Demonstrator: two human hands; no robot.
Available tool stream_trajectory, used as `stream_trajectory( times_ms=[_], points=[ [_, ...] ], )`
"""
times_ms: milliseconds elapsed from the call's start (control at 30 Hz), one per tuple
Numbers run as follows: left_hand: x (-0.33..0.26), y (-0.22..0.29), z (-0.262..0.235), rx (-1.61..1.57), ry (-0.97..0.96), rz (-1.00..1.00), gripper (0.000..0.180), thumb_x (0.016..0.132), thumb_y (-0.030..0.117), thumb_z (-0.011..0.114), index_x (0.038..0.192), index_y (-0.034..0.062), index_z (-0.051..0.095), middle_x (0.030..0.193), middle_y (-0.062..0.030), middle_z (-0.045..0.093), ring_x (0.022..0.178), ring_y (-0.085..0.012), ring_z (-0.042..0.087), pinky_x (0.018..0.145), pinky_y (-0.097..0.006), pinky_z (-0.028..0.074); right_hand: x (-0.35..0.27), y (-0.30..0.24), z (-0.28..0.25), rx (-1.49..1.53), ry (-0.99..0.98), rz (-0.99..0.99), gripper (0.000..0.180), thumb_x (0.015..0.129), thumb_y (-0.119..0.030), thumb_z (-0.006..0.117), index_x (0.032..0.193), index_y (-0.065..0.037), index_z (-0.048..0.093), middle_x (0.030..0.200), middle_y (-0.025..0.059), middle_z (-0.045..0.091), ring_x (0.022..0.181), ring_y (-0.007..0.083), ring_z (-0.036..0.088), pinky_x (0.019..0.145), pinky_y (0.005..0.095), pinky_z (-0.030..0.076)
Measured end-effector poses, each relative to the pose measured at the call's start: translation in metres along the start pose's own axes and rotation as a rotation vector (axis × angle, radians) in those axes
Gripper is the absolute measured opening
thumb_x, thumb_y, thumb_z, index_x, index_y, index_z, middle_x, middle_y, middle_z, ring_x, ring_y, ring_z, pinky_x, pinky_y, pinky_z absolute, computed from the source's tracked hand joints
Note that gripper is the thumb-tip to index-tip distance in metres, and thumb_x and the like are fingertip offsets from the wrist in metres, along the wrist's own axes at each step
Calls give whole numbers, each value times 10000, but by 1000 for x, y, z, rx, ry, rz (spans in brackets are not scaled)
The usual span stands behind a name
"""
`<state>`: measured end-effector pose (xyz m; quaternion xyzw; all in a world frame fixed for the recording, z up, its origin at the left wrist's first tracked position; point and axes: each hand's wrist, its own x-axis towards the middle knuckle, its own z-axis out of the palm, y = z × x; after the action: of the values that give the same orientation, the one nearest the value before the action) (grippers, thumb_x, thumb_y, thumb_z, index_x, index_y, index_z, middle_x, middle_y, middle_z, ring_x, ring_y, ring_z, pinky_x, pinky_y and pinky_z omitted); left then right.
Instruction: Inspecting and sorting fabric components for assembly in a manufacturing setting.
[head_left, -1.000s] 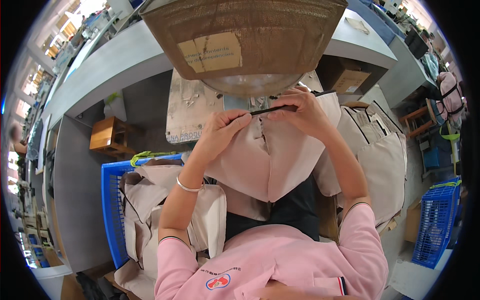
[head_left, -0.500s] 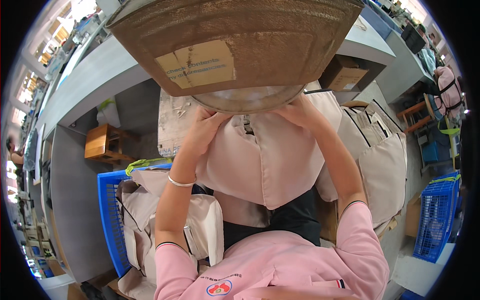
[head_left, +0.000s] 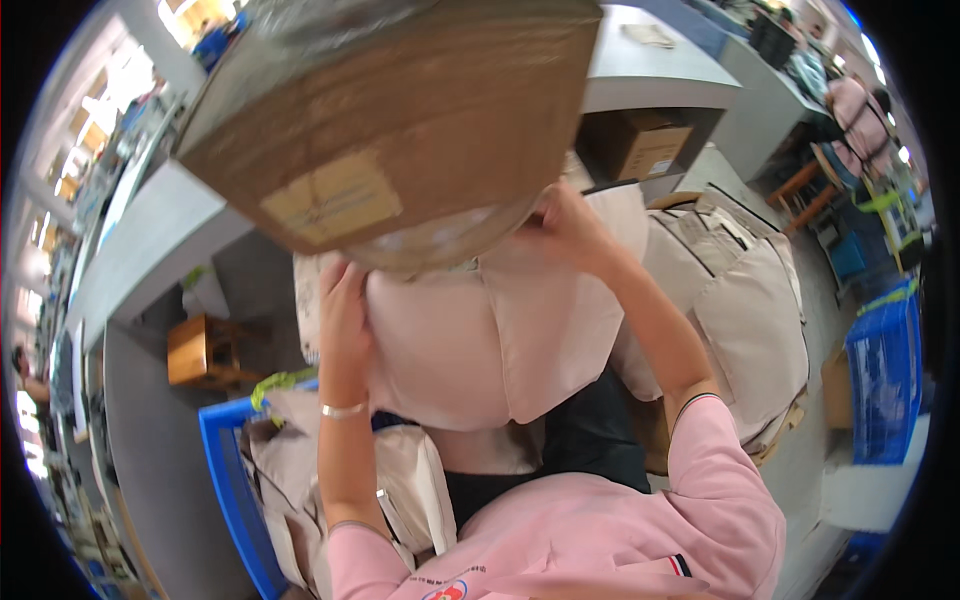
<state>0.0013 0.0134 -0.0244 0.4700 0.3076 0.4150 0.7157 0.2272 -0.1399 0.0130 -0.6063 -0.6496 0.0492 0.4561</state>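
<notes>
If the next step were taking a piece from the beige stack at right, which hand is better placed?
Probably the right hand: its forearm is beside the beige stack, while the left hand is at the light fabric piece's opposite side.

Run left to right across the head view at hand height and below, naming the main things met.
Wooden stool, left hand, seam of the pale fabric, right hand, pale fabric stack, blue basket.
</notes>
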Motion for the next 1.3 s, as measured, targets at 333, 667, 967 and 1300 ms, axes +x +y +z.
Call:
stream_trajectory(
  times_ms=[333, 667, 967, 1300],
  points=[
    [-93, -21, -1, 264, -312, -24, 171, 990, 138, 626, 901, 9, 695, 814, 97, 587, 737, -4, 467, 666, -184, 368, -96, -105, -42, -835, 132, -288, 91, 719, -169, 665, 763, -90, 654, 815, 20, 560, 798, 153, 602, 673, 312, 468],
    [-157, -17, 10, 578, -373, 152, 145, 946, 107, 676, 965, -35, 702, 806, 36, 610, 735, -59, 503, 660, -212, 403, -165, 37, -244, -1224, 451, 263, 285, 849, -297, 738, 1035, -82, 723, 1003, 86, 691, 996, 267, 642, 883, 405, 482],
    [-202, -33, 95, 761, -556, 409, 119, 877, 40, 705, 973, -28, 717, 885, -73, 687, 791, -150, 632, 723, -256, 495, -210, -59, -49, 233, -298, 57, 463, 911, -280, 710, 1282, -28, 590, 1152, 178, 657, 1069, 271, 643, 922, 371, 505],
    [-228, -45, -5, 1042, -426, 340, 148, 825, 25, 731, 972, 23, 746, 963, -110, 723, 904, -267, 684, 846, -330, 521, -218, -97, -95, 171, -43, 381, 252, 873, -140, 701, 790, 16, 521, 708, 165, 516, 634, 271, 528, 594, 374, 425]
  ],
)
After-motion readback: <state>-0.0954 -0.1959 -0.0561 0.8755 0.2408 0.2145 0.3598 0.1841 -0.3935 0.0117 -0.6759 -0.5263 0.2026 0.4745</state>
